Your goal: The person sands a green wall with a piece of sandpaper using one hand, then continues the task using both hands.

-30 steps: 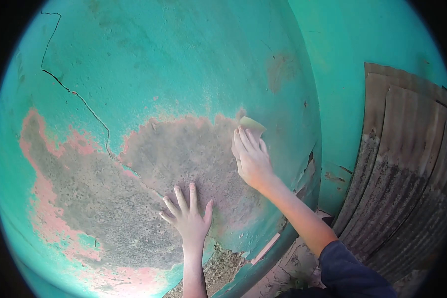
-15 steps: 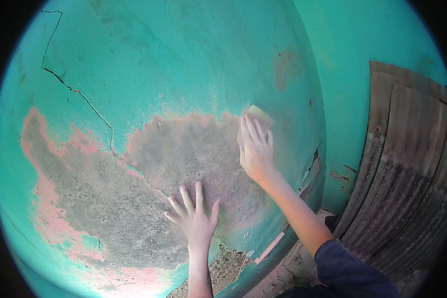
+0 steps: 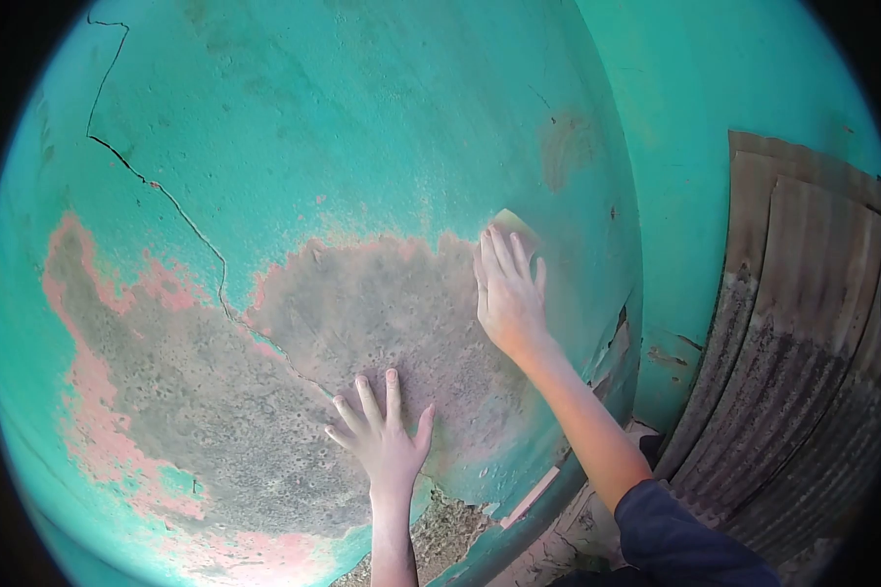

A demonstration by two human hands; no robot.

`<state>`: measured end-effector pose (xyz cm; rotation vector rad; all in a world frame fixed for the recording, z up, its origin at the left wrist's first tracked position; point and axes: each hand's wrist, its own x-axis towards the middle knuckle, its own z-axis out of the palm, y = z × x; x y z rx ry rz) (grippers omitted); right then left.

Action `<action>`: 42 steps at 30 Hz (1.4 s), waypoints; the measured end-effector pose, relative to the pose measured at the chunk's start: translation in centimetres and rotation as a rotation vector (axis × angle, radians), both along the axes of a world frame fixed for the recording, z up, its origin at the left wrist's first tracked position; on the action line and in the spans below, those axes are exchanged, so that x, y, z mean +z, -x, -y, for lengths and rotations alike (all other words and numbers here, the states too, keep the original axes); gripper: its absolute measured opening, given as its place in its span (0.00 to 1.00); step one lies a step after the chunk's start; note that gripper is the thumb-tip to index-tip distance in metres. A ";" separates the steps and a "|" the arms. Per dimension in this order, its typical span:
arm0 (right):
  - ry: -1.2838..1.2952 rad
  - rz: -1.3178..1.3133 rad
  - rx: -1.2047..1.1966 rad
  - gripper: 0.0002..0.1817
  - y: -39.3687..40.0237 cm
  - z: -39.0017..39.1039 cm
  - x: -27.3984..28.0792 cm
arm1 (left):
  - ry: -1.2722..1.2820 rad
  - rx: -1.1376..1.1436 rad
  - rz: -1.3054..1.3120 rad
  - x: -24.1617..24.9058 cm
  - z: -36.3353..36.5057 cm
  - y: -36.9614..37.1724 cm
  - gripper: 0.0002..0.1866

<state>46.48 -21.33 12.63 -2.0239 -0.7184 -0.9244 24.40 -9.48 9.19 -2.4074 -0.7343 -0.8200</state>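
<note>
A teal painted wall [image 3: 362,117] has a large bare grey patch [image 3: 235,411] with pinkish edges. My left hand [image 3: 387,440] lies flat on the lower part of this patch, fingers spread, holding nothing. At the patch's upper right edge, my right hand [image 3: 511,298] presses a pale yellowish sanding sheet [image 3: 512,223] against the wall. Only the sheet's top corner and right edge show past the fingers; the palm and fingers cover the rest.
A thin crack [image 3: 191,223] runs from the upper left down to near my left hand. Corrugated brown metal sheets [image 3: 803,284] lean at the right. Paint is broken away at the wall's bottom, where rough rubble-like material [image 3: 445,533] shows.
My right hand and the sheet have shifted slightly right and down in view. The sheet shows less past the fingers. My left hand stays on the same spot of the patch.
</note>
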 end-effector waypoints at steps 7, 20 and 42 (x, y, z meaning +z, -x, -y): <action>0.024 -0.014 0.037 0.37 0.3 0.3 0.0 | -0.020 -0.013 0.003 0.0 -0.1 0.1 0.47; 0.064 -0.019 0.085 0.41 1.5 0.4 -1.6 | -0.019 -0.008 -0.002 0.0 0.1 0.0 0.48; 0.092 0.044 0.037 0.33 -0.1 2.3 -1.7 | 0.012 -0.023 -0.007 0.3 0.2 0.2 0.47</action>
